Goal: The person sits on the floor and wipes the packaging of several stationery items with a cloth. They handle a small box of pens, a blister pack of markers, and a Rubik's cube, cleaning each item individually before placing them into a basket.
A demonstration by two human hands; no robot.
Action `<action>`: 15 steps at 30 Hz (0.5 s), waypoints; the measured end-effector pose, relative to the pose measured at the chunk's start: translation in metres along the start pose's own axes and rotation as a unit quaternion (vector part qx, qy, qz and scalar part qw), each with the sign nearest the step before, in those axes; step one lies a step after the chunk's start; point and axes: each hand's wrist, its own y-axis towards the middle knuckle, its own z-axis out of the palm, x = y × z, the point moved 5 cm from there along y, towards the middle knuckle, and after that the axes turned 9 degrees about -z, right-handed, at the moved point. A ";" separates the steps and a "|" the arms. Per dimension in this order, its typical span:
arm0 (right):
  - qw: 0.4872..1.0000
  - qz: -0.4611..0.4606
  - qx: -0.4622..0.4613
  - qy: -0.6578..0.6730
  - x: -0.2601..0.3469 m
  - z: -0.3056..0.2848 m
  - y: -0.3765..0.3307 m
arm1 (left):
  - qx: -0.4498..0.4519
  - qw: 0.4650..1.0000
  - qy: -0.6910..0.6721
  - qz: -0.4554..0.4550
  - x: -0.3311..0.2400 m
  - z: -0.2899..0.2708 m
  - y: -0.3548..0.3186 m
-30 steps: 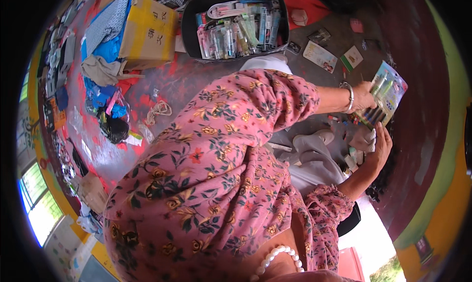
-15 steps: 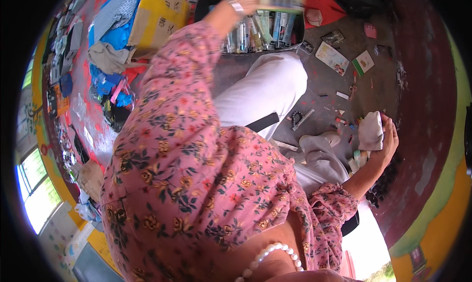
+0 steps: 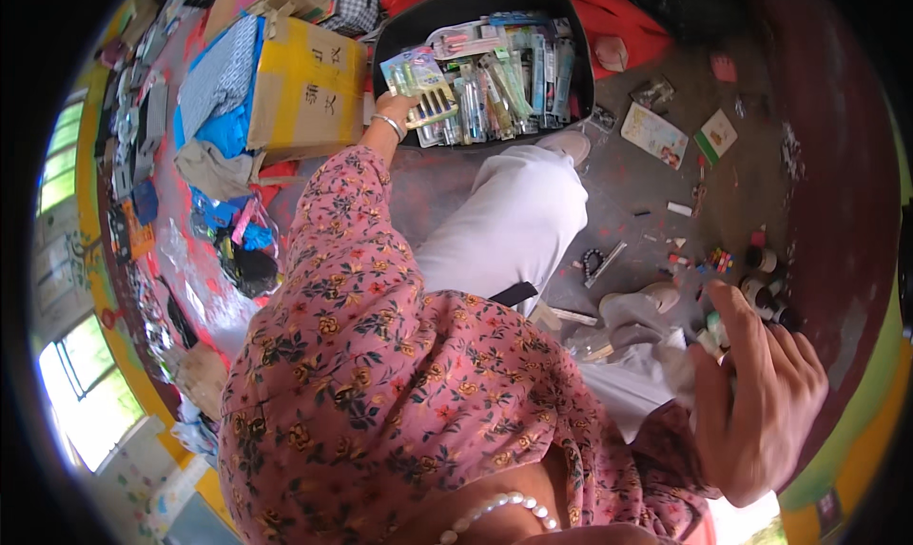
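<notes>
My left hand point(image 3: 397, 109) grips the lower left side of a blister pack point(image 3: 420, 87), a pale card with several dark-ended sticks showing through it. The pack is over the left end of a black bin point(image 3: 585, 103), which holds many packaged pens point(image 3: 518, 84) and similar slim packs. At the lower right, my right hand point(image 3: 766, 402) is raised close to the camera. Its fingers are apart, and no object shows in it.
A cardboard box point(image 3: 309, 88) with yellow tape stands left of the bin. Booklets point(image 3: 654, 134), a bead bracelet point(image 3: 592, 262), small blocks point(image 3: 720, 259) and dark bottles point(image 3: 759, 296) lie on the floor at right. My white-trousered leg point(image 3: 518, 217) extends toward the bin.
My left hand and the blister pack have moved left and nearer from the bin's upper right. My right hand has come up toward the camera; the pale folded cloth it held is out of sight.
</notes>
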 end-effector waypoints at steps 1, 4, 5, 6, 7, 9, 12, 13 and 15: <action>0.999 -0.010 0.030 -0.015 0.004 -0.009 0.002 | 0.026 0.999 -0.042 -0.021 -0.005 0.014 -0.015; 0.993 -0.018 0.053 -0.101 0.011 -0.004 0.010 | -0.017 1.000 0.008 0.003 0.006 0.002 0.010; 0.992 -0.023 0.051 -0.117 0.009 0.001 0.014 | -0.032 0.999 0.016 -0.002 0.006 -0.005 0.006; 0.989 -0.034 0.053 -0.131 0.010 0.005 0.021 | -0.012 1.000 -0.011 0.000 0.009 -0.010 0.000; 0.988 -0.046 0.049 -0.141 0.010 0.011 0.027 | 0.006 0.999 -0.038 0.002 0.011 -0.015 -0.008; 0.982 -0.053 0.047 -0.176 0.029 0.009 0.036 | -0.010 0.999 -0.048 -0.005 0.020 -0.013 0.011; 0.975 -0.053 0.043 -0.212 0.059 0.015 0.046 | 0.030 0.997 -0.052 -0.046 0.022 0.026 0.010; 0.975 -0.058 0.046 -0.210 0.066 0.020 0.049 | 0.052 0.989 -0.119 -0.071 0.024 0.038 0.014; 0.982 -0.127 0.087 -0.106 0.039 0.042 0.053 | 0.017 0.957 -0.262 -0.127 0.053 -0.007 -0.005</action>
